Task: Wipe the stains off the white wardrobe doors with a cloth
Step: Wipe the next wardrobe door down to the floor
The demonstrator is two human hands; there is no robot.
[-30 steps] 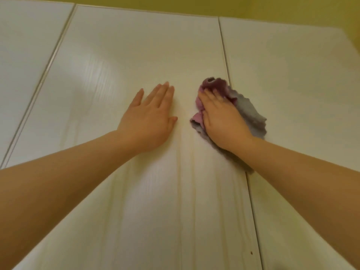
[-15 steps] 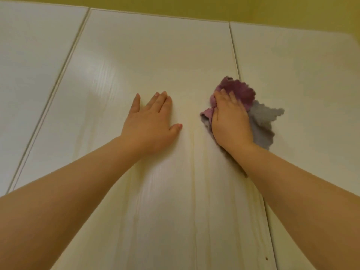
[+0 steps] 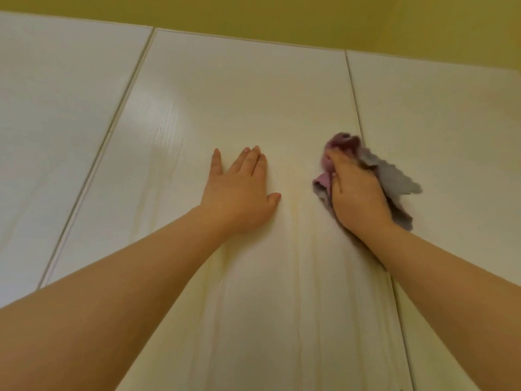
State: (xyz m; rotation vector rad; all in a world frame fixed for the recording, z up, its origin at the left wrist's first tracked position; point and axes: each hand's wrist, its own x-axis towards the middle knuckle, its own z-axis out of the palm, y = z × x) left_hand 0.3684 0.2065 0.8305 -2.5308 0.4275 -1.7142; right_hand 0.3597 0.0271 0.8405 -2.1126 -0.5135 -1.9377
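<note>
- Three white wardrobe doors show: the middle door [image 3: 248,88], one to its left [image 3: 56,108] and one to its right [image 3: 437,122].
- Faint yellowish streaks [image 3: 294,215] run down the middle door.
- One left hand [image 3: 239,193] lies flat on the middle door, fingers straight, thumb spread.
- One right hand [image 3: 355,193] curls its fingers over one pink-and-grey cloth [image 3: 394,176], pressing it on the middle door's right edge.
</note>
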